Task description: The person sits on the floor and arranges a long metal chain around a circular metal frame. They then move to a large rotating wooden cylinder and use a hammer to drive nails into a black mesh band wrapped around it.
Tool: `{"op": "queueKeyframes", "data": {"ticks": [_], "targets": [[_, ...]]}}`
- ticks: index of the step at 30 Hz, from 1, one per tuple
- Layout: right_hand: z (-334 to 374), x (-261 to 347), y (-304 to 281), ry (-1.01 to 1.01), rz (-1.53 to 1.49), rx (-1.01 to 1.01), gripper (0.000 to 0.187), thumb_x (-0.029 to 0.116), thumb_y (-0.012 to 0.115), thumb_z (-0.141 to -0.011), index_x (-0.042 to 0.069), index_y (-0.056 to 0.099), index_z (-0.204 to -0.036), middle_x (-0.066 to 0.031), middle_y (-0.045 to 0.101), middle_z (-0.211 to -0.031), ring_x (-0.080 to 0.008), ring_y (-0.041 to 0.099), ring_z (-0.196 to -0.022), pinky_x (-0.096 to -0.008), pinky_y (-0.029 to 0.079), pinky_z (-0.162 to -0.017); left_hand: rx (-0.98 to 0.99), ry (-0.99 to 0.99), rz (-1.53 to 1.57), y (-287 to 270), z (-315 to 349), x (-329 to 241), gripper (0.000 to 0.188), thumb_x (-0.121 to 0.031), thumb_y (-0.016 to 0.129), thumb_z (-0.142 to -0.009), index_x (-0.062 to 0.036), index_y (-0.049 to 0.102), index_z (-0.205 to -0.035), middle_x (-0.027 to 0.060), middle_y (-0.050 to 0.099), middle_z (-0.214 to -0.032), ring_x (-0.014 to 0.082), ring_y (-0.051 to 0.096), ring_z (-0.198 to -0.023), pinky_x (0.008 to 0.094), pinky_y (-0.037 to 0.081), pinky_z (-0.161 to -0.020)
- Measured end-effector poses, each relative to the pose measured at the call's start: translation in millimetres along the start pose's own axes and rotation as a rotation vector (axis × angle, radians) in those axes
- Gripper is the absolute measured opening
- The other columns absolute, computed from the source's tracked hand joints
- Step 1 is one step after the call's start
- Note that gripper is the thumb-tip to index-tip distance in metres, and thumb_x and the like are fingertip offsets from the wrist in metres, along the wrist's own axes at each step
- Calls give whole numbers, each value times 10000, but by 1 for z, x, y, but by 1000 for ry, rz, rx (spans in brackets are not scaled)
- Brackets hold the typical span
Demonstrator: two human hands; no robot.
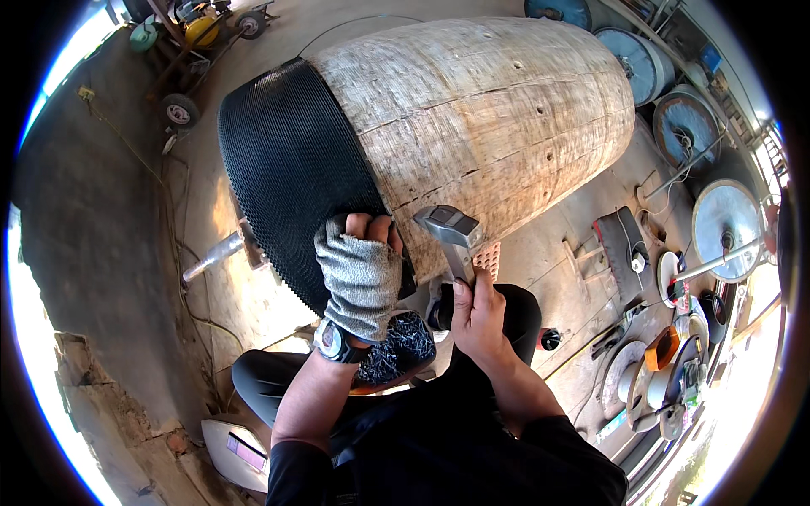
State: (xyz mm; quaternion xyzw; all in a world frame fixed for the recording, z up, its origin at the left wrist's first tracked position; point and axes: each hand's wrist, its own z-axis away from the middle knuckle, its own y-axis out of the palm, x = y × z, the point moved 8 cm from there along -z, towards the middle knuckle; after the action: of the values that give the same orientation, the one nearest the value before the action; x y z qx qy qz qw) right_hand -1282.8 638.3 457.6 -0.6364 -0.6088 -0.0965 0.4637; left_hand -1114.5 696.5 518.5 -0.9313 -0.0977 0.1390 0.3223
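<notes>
Just apart, hammer (451, 226), black band (291, 160) edge

My left forearm (314, 396) runs up and slightly right from the lower edge, dark sleeve ending below the elbow crease. Left hand (361, 274) gloved, back up, bare fingers (379, 228) bent forward; tips hidden, can't tell how tightly closed. Watch on left wrist (339, 341). Right forearm (525, 384) angles up-left, also dark-sleeved. Right hand (478, 318) bare, fingers curled round in a grip, thumb pointing up. Hands near each other, not touching, right one lower. Knees spread, left knee (257, 375) bent outward.
</notes>
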Motion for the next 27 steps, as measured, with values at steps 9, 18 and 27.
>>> {"op": "queueKeyframes", "data": {"ticks": [9, 18, 27], "targets": [[-9, 3, -5, -44, 61, 13, 208, 143, 584, -968, -10, 509, -1087, -196, 613, -748, -398, 634, -634, -436, 501, -540, 41, -16, 3, 19, -12, -7, 245, -148, 777, -649, -100, 663, -860, 62, 598, -859, 296, 581, -827, 456, 438, -751], [-9, -2, 1, -22, 141, 66, 212, 183, 601, -959, 8, 492, -1008, -172, 600, -708, -388, 622, -603, -438, 491, -502, 82, -5, -65, 23, -12, -9, 282, -207, 804, -651, -105, 672, -879, 61, 606, -864, 303, 583, -865, 456, 433, -791], [-6, -9, 12, 82, 194, 181, 202, 152, 603, -946, 6, 512, -1052, -185, 597, -695, -406, 629, -609, -458, 499, -527, 82, -56, -4, 20, -8, -1, 237, -169, 764, -713, -94, 650, -907, 83, 582, -919, 303, 579, -856, 460, 453, -773]]}}
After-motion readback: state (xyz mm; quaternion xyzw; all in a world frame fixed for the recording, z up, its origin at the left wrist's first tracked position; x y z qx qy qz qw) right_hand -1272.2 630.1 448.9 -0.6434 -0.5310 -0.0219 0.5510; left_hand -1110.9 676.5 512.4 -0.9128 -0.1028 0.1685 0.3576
